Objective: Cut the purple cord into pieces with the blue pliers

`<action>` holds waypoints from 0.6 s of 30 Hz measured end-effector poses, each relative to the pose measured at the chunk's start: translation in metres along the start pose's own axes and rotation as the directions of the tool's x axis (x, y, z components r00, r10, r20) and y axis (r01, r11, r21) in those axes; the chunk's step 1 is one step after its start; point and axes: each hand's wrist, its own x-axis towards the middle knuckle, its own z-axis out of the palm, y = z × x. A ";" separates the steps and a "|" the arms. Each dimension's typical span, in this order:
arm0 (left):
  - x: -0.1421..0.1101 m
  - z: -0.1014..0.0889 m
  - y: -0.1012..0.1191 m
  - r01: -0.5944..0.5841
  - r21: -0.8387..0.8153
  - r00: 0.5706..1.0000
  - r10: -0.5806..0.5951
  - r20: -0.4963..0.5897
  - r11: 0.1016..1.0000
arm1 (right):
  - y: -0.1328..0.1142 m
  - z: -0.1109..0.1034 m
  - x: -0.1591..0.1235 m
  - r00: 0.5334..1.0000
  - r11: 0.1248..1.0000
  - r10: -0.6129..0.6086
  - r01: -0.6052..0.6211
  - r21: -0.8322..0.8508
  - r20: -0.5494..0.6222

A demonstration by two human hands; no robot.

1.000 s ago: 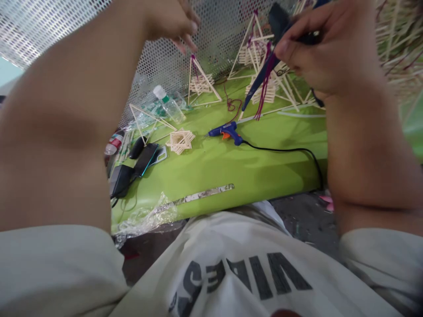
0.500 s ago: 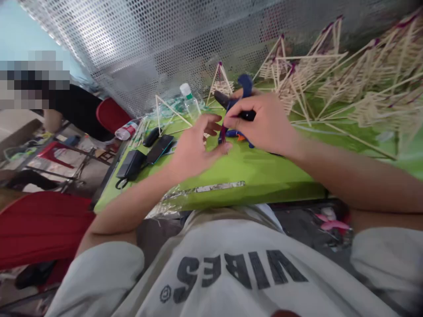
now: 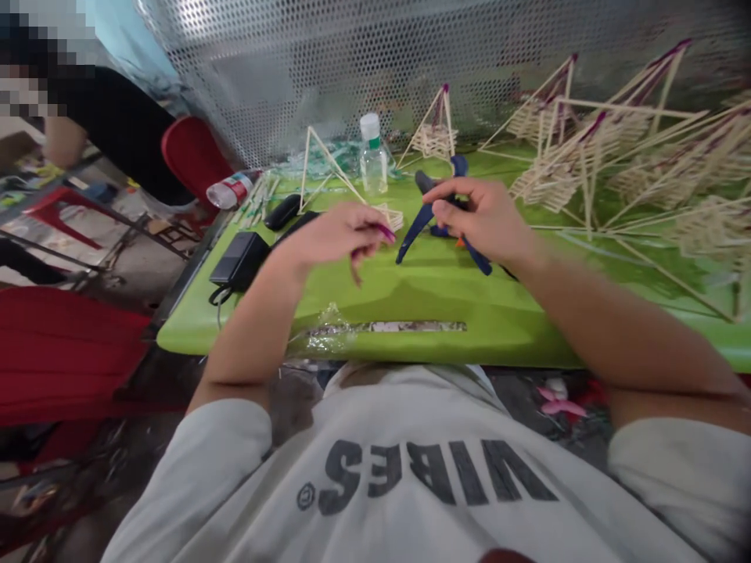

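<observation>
The hands have drawn apart: the left hand [image 3: 334, 233] pinches purple thread [image 3: 384, 231], and the right hand [image 3: 484, 223] grips a dark blue tool [image 3: 414, 233] above the green bench [image 3: 498, 320], leaving thread and tool separate.

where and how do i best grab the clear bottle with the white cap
Probably by its body, below the cap, from the near side: the bottle stands upright, with a stick triangle to its left and a stick pyramid to its right.
</observation>
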 end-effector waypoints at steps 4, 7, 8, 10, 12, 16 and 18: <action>-0.014 -0.051 -0.012 0.073 0.175 0.988 -0.047 -0.149 0.982 | 0.013 -0.021 0.009 0.987 0.989 0.130 -0.135 0.051 0.091; -0.012 -0.069 -0.028 0.152 0.222 0.986 -0.131 -0.106 0.963 | 0.014 -0.034 0.012 0.967 0.982 0.153 -0.171 0.076 0.202; -0.011 -0.076 -0.035 0.172 0.231 0.984 -0.154 -0.095 0.957 | 0.015 -0.038 0.013 0.961 0.982 0.153 -0.174 0.076 0.231; -0.011 -0.097 -0.050 0.191 0.242 0.979 -0.166 -0.121 0.951 | 0.015 -0.046 0.013 0.953 0.986 0.139 -0.159 0.054 0.268; -0.013 -0.127 -0.067 0.208 0.249 0.960 -0.149 -0.236 0.946 | 0.016 -0.053 0.012 0.951 0.993 0.105 -0.114 0.015 0.290; -0.023 -0.181 -0.104 0.448 0.195 0.694 -0.202 -0.691 0.872 | 0.010 -0.057 0.003 0.974 0.997 -0.004 0.021 -0.074 0.227; -0.032 -0.191 -0.117 0.428 0.361 0.641 0.004 -0.768 0.829 | 0.003 -0.051 -0.004 0.984 0.988 -0.030 0.056 -0.146 0.173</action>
